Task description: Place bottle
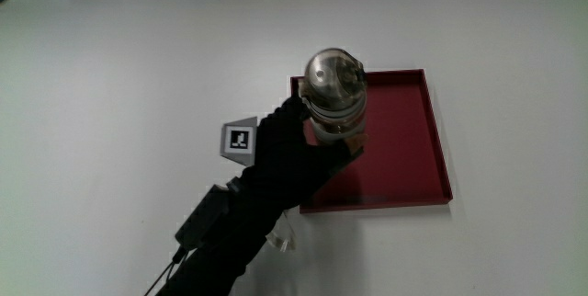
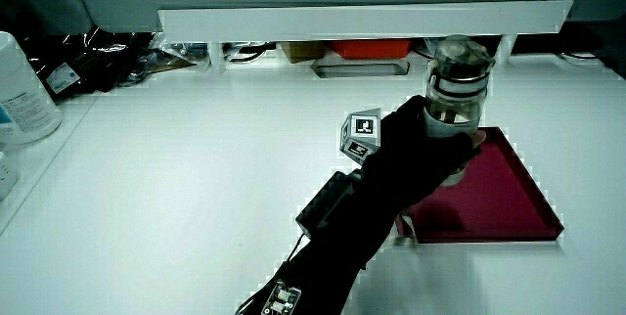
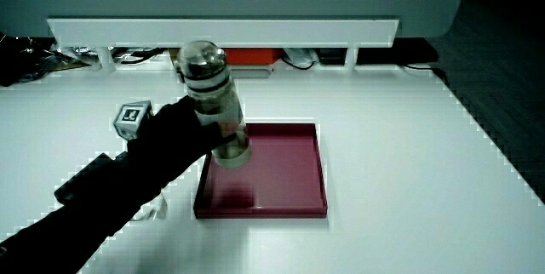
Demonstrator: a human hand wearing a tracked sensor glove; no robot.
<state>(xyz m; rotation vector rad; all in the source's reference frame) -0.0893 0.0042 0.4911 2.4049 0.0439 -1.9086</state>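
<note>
Your hand point(image 1: 294, 144) is clamped around the middle of the bottle point(image 1: 335, 94), holding it over the red tray point(image 1: 413, 149), near its corner. Clear, rigid and smooth, it looks slippery and breakable, so grip the body, not the cap. Its long axis stands near upright, cap up, slightly tilted.

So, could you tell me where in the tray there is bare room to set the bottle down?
Most of the red tray floor is bare, away from the hand. The crowded part is the tray's corner by the hand, where the hand grips the bottle over it.
</note>
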